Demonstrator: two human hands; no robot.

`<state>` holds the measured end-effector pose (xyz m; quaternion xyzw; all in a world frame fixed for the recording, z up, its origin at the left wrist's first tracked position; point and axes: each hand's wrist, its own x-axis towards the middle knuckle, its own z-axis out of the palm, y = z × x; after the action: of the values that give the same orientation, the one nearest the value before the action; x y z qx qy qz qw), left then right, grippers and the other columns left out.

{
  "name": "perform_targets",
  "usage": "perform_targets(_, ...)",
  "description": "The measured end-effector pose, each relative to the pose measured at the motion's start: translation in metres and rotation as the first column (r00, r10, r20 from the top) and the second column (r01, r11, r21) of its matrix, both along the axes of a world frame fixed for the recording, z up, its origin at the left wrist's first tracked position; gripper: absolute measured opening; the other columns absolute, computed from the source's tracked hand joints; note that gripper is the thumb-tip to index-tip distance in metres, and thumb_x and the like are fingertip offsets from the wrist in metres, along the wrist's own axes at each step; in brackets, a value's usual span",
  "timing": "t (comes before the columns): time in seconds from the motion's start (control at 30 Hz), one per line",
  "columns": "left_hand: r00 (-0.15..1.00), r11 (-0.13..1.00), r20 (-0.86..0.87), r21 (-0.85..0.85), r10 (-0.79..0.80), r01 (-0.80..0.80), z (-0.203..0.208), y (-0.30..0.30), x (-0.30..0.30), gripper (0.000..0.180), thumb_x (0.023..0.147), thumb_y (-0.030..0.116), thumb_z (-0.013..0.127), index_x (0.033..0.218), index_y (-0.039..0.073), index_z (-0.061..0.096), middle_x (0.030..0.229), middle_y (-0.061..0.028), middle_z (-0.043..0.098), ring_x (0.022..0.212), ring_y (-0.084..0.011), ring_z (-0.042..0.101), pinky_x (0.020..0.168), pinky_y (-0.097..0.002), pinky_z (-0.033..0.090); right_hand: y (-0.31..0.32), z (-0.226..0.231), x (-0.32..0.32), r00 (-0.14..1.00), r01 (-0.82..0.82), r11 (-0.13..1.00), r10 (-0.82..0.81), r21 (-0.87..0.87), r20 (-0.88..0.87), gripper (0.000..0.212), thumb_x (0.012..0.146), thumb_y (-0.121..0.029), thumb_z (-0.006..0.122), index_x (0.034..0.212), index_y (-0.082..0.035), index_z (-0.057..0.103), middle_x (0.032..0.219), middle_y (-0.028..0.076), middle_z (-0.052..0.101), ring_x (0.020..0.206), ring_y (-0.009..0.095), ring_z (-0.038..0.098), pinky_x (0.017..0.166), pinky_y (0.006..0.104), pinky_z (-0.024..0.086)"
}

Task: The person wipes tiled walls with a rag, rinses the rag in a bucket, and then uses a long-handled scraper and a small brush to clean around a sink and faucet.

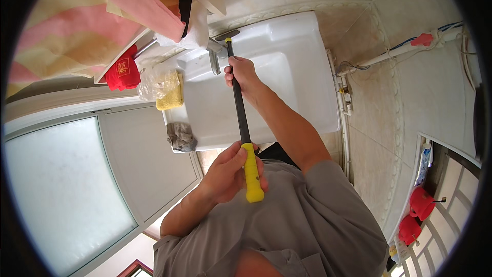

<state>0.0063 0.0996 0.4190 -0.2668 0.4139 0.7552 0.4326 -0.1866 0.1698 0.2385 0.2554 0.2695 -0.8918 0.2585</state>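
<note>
I hold a long tool with a black shaft (239, 107) slantwise above the white sink. Its lower end is a ribbed yellow grip (251, 172), and near the far end sits a yellow collar beside a narrow dark head (226, 36); its exact kind I cannot make out. My left hand (228, 172) is closed round the yellow grip, close to my body. Farther up, my right hand (242, 75) wraps the shaft below the head, next to the metal faucet (213, 59). The sink (297, 72) lies beneath the tool.
On the sink's left edge are a yellow cloth (170, 95) and a crumpled grey cloth (181, 136). A red cloth (123, 72) and clear plastic hang beyond. Pipes (346, 102) run along the right wall. Red cups (421, 204) stand at lower right; a frosted door (61, 190) is left.
</note>
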Motion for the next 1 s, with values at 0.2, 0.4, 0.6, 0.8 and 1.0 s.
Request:
perform_targets(0.2,1.000,1.000,-0.002,0.012,0.014,-0.014,0.000,-0.006,0.001,0.031,0.108,0.033,0.037,0.126,0.008,0.042,0.094,-0.0168,0.061,0.077,-0.0346,0.068,0.074,-0.0506,0.057,-0.004,0.001,-0.005,1.000,0.004,1.000,-0.004,0.017,0.011,0.007,0.097,-0.013,0.047,0.091,-0.009,0.046,0.069,0.004,0.050,0.046,0.011,0.045,0.039,0.0278,0.036)
perform_targets(0.4,1.000,1.000,-0.005,0.006,0.009,-0.009,0.001,-0.007,0.000,0.031,0.108,0.033,0.036,0.126,0.008,0.042,0.094,-0.0170,0.060,0.078,-0.0354,0.068,0.074,-0.0514,0.057,-0.005,0.004,-0.001,0.999,-0.005,1.000,0.004,0.018,0.051,0.009,0.097,-0.015,0.047,0.091,-0.009,0.046,0.068,0.004,0.050,0.046,0.012,0.046,0.039,0.0286,0.036)
perform_targets(0.6,0.999,0.999,-0.005,0.030,0.034,-0.034,0.000,-0.006,0.001,0.031,0.108,0.032,0.037,0.127,0.007,0.042,0.096,-0.0173,0.061,0.078,-0.0356,0.068,0.074,-0.0518,0.057,-0.008,-0.004,-0.004,0.999,0.021,0.999,-0.020,0.047,-0.026,0.010,0.098,-0.015,0.047,0.090,-0.008,0.046,0.068,0.004,0.050,0.047,0.012,0.048,0.039,0.0290,0.036)
perform_targets(0.8,1.000,0.998,0.001,0.052,0.030,-0.030,0.000,-0.005,0.005,0.032,0.108,0.032,0.038,0.128,0.008,0.042,0.095,-0.0171,0.062,0.078,-0.0358,0.068,0.074,-0.0510,0.057,-0.006,0.001,0.003,0.999,-0.025,0.998,0.023,0.058,0.040,0.012,0.098,-0.015,0.047,0.089,-0.007,0.046,0.067,0.004,0.050,0.046,0.012,0.048,0.039,0.0293,0.037)
perform_targets(1.0,1.000,0.999,0.002,0.019,0.026,-0.026,0.000,-0.008,0.004,0.031,0.108,0.033,0.038,0.126,0.008,0.043,0.094,-0.0167,0.062,0.077,-0.0358,0.068,0.073,-0.0494,0.057,-0.005,0.008,0.006,0.999,-0.027,0.998,0.025,0.059,0.038,0.012,0.099,-0.015,0.047,0.089,-0.007,0.045,0.067,0.005,0.050,0.046,0.013,0.047,0.039,0.0300,0.036)
